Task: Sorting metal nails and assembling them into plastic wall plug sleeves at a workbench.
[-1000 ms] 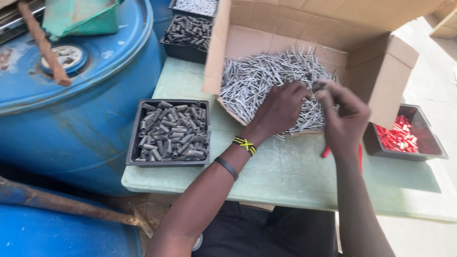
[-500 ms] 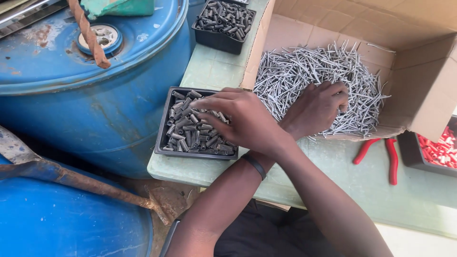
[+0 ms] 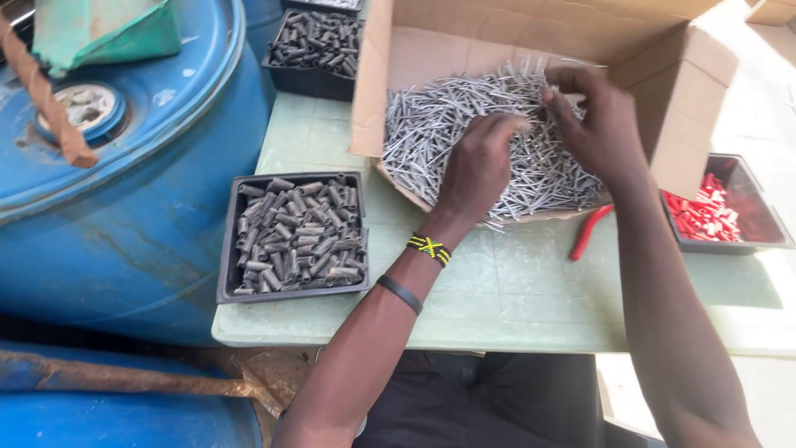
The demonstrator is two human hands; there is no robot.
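The left hand (image 3: pixel 478 166) has been brought back from the tray (image 3: pixel 292 236) to the pins (image 3: pixel 464 133) at upper centre; the right hand (image 3: pixel 599 124) pinches pins, the left's grip cannot be told.

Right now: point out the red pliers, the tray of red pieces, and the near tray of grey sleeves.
red pliers (image 3: pixel 587 232), head view, on the visible red handle.
tray of red pieces (image 3: pixel 767 217), head view, on its dark right wall.
tray of grey sleeves (image 3: pixel 225 249), head view, on its black left rim.
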